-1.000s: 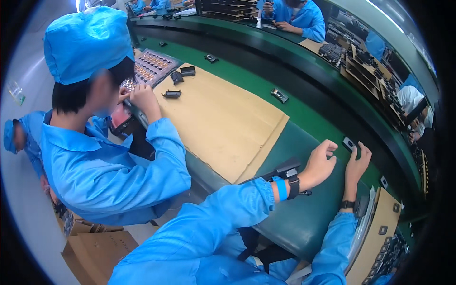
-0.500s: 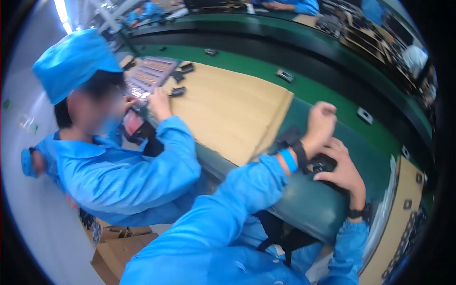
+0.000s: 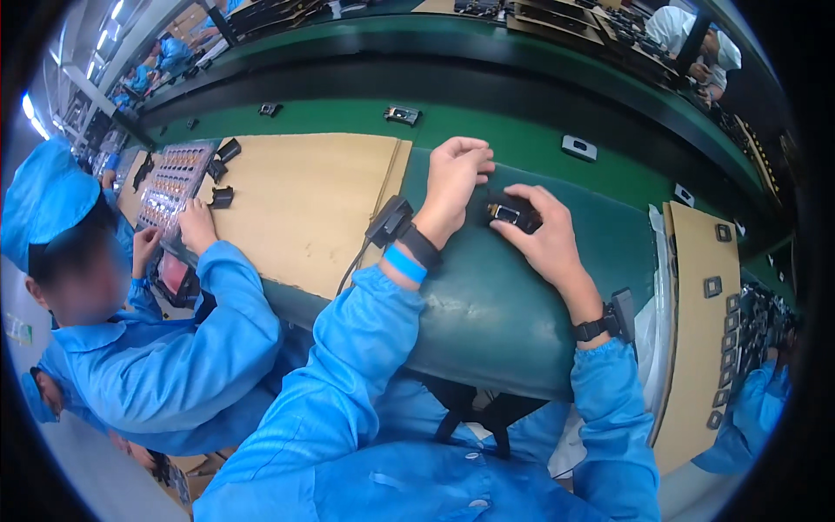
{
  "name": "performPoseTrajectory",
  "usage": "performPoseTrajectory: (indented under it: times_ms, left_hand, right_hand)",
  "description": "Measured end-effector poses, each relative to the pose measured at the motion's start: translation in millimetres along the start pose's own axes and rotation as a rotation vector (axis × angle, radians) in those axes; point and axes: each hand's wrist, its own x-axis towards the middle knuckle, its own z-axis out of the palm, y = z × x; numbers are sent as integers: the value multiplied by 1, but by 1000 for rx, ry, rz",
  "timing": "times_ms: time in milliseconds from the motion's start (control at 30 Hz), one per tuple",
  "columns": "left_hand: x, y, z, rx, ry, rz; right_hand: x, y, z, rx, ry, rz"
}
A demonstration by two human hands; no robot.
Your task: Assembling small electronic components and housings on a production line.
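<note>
My right hand (image 3: 550, 237) is closed around a small black device (image 3: 508, 214) with a shiny rectangular face and a gold-coloured bit at one end. The device is over the dark green mat (image 3: 470, 322). Just left of it, my left hand (image 3: 456, 184) is raised, its fingers curled and pressed together. Whatever may be in that pinch is too small to make out. A black band with a dark module (image 3: 390, 220) and a blue strap are round my left wrist; another black band (image 3: 600, 327) is on my right wrist.
Cardboard sheets (image 3: 304, 200) lie left of the mat, with small black parts (image 3: 223, 197) and a clear tray (image 3: 178, 178) by a co-worker (image 3: 165, 339). Beyond runs a green conveyor (image 3: 339, 116) bearing a light grey housing (image 3: 579, 148). At right, a board (image 3: 700, 322) carries several square frames.
The view has swung to the right and levelled. My left hand has come away from over the device, which now shows more plainly in my right hand.
</note>
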Motion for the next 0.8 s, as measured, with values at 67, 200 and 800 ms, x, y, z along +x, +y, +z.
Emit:
performPoseTrajectory:
  times_ms: [67,200,800]
  left_hand:
    - [-4,1,4,9,-29,-90]
    - [-13,-4,16,-20,-244,-185]
    - [-23,-8,23,-105,-258,-111]
  right_hand:
    - [1,4,1,37,98,40]
    - [2,19,2,306,207,119]
    - [5,1,0,740,205,173]
